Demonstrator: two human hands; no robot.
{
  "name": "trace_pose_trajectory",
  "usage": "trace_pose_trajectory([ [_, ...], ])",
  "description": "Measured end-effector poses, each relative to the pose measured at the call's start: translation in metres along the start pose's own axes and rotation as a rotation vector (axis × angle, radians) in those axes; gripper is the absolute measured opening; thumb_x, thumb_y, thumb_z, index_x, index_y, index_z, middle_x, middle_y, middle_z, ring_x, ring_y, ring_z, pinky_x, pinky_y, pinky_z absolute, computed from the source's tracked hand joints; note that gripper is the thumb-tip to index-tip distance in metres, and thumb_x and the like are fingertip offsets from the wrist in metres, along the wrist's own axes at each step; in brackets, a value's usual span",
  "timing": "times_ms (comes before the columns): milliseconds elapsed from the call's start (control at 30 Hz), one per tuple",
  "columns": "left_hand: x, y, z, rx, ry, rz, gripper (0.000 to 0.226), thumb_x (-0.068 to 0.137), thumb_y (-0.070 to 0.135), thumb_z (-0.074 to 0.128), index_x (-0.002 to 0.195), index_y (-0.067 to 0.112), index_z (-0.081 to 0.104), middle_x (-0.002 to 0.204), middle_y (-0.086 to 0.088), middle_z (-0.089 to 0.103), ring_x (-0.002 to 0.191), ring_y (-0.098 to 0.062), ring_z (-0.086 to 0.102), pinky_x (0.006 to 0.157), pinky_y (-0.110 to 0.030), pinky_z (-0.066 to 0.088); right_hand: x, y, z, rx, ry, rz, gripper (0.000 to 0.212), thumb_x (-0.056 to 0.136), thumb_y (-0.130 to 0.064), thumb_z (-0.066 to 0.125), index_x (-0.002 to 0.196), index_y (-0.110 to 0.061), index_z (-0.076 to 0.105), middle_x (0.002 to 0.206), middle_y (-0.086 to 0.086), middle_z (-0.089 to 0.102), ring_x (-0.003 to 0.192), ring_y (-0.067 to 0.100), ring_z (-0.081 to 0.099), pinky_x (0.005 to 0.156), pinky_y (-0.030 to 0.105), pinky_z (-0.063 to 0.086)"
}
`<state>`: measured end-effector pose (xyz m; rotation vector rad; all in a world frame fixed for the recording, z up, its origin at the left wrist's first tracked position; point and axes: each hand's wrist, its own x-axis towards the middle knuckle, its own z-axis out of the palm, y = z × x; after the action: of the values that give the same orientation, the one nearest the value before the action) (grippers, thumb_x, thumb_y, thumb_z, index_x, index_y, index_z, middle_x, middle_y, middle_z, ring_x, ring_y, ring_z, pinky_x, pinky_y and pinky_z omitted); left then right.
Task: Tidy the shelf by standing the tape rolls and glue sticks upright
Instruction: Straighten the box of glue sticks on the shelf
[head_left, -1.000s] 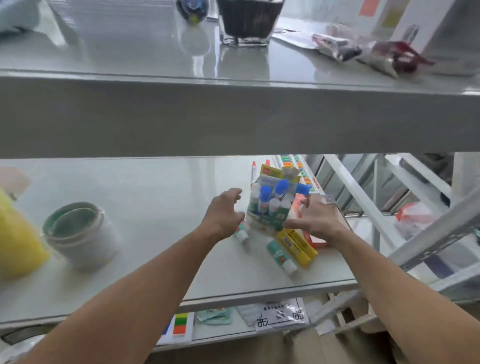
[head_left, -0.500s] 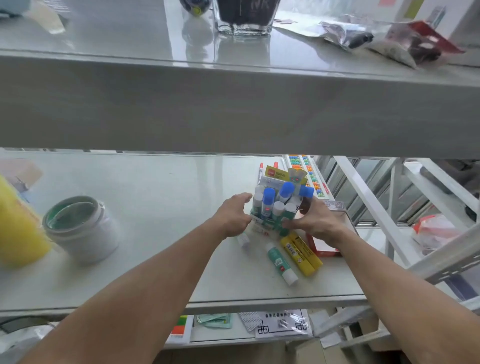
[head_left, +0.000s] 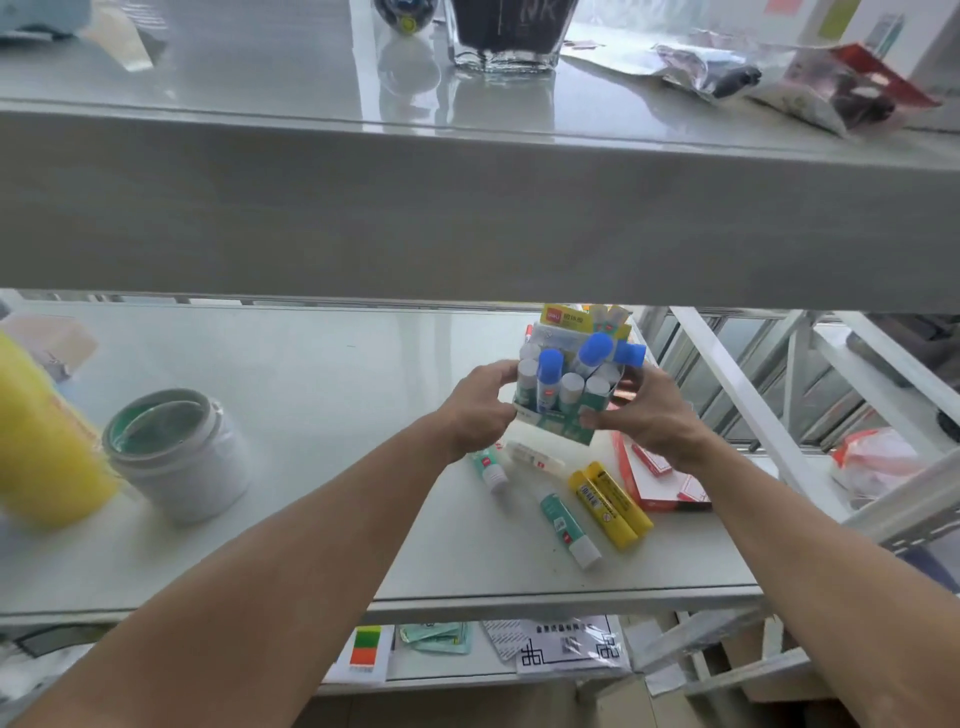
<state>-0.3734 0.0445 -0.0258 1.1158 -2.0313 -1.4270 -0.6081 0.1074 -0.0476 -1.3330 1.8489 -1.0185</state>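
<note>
A small display box of glue sticks (head_left: 566, 421) with white and blue caps is held above the middle shelf (head_left: 311, 415), tilted toward me. My left hand (head_left: 480, 408) grips its left side and my right hand (head_left: 649, 415) grips its right side. Beneath it several glue sticks lie flat on the shelf: a green-and-white one (head_left: 488, 465), a clear one (head_left: 535, 457), another green-and-white one (head_left: 569, 522) and two yellow ones (head_left: 610, 504). Stacked tape rolls (head_left: 176, 452) stand at the left.
A yellow bottle (head_left: 41, 441) is at the far left. A red-and-white flat pack (head_left: 660, 478) lies under my right hand. The upper shelf's thick front edge (head_left: 467, 218) overhangs the work area. White diagonal frame bars (head_left: 748, 405) stand at the right.
Both hands closed on the glue stick box and lifted it off the shelf toward me, uncovering two glue sticks that lay beneath it.
</note>
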Motion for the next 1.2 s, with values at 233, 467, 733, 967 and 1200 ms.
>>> trace_pose_trajectory([
  [233, -0.035, 0.005, -0.056, -0.109, 0.163, 0.083, 0.061, 0.084, -0.017, 0.047, 0.138, 0.01, 0.051, 0.134, -0.003, 0.059, 0.127, -0.015, 0.052, 0.105, -0.029, 0.043, -0.004, -0.063, 0.019, 0.035, -0.045, -0.133, 0.063, 0.063, -0.008, 0.093, 0.118, -0.015, 0.062, 0.11, -0.003, 0.07, 0.102, 0.01, 0.068, 0.085, 0.02, 0.054],
  [467, -0.128, -0.074, -0.109, -0.131, 0.356, -0.054, 0.06, 0.09, -0.018, 0.045, 0.141, 0.013, 0.048, 0.134, 0.0, 0.06, 0.124, -0.008, 0.055, 0.105, -0.029, 0.043, -0.016, -0.092, 0.118, 0.114, -0.215, -0.176, 0.066, 0.058, -0.009, 0.093, 0.117, -0.02, 0.064, 0.11, -0.003, 0.073, 0.103, 0.01, 0.07, 0.09, 0.029, 0.058],
  [733, -0.186, -0.161, -0.115, -0.049, 0.478, -0.231, 0.047, 0.095, -0.005, 0.052, 0.139, 0.009, 0.05, 0.134, -0.004, 0.059, 0.126, -0.014, 0.054, 0.105, -0.024, 0.04, -0.033, -0.082, 0.209, 0.115, -0.38, -0.144, 0.07, 0.059, -0.013, 0.092, 0.121, -0.025, 0.061, 0.114, -0.002, 0.07, 0.11, 0.012, 0.066, 0.099, 0.038, 0.055],
  [967, -0.185, -0.166, -0.109, 0.023, 0.502, -0.171, 0.043, 0.092, 0.008, 0.064, 0.134, 0.015, 0.057, 0.125, 0.003, 0.064, 0.115, -0.009, 0.059, 0.103, -0.025, 0.045, -0.032, -0.082, 0.232, 0.139, -0.41, -0.12, 0.074, 0.061, -0.018, 0.091, 0.125, -0.027, 0.058, 0.12, -0.003, 0.068, 0.116, 0.012, 0.063, 0.107, 0.035, 0.049],
  [1200, -0.184, -0.164, -0.11, 0.051, 0.529, -0.159, 0.047, 0.089, 0.009, 0.069, 0.133, 0.02, 0.058, 0.114, 0.008, 0.065, 0.108, -0.009, 0.06, 0.097, -0.026, 0.048, -0.038, -0.075, 0.242, 0.116, -0.428, -0.075, 0.078, 0.065, -0.018, 0.09, 0.132, -0.025, 0.05, 0.131, -0.006, 0.061, 0.126, 0.011, 0.056, 0.099, 0.028, 0.053],
])
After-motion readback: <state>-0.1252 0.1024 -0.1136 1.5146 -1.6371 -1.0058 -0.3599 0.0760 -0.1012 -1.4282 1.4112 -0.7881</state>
